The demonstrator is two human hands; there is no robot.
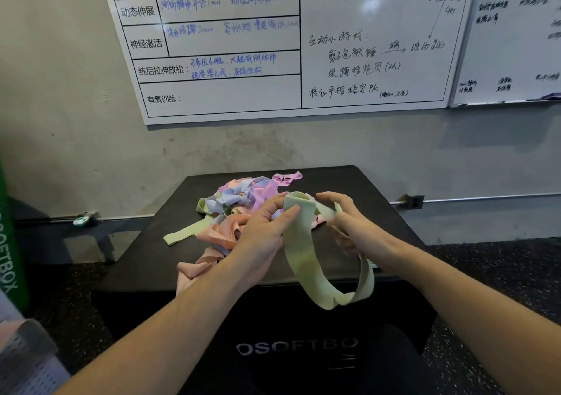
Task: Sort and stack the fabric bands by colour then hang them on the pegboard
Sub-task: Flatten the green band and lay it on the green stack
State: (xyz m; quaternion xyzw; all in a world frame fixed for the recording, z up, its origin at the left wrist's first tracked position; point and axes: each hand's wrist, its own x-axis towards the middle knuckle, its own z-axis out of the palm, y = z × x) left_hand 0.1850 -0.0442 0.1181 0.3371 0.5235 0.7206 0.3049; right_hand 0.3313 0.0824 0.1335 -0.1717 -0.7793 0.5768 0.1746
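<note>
A pale green fabric band [306, 261] hangs as a loop between my two hands, over the front edge of a black soft box [364, 188]. My left hand [267, 227] pinches its upper end between thumb and fingers. My right hand [343, 215] grips the band's other side, fingers curled round it. Behind my hands a tangled pile of bands [239, 200] lies on the box top: pink, lilac, blue, peach and green. A peach band [197, 267] trails toward the front left edge. A second green band [182, 235] sticks out to the left.
A whiteboard [273, 45] with handwriting hangs on the grey wall behind the box. A perforated panel [24, 361] shows at the bottom left corner, and a green soft box [9, 243] stands at the left edge. Dark speckled floor surrounds the box.
</note>
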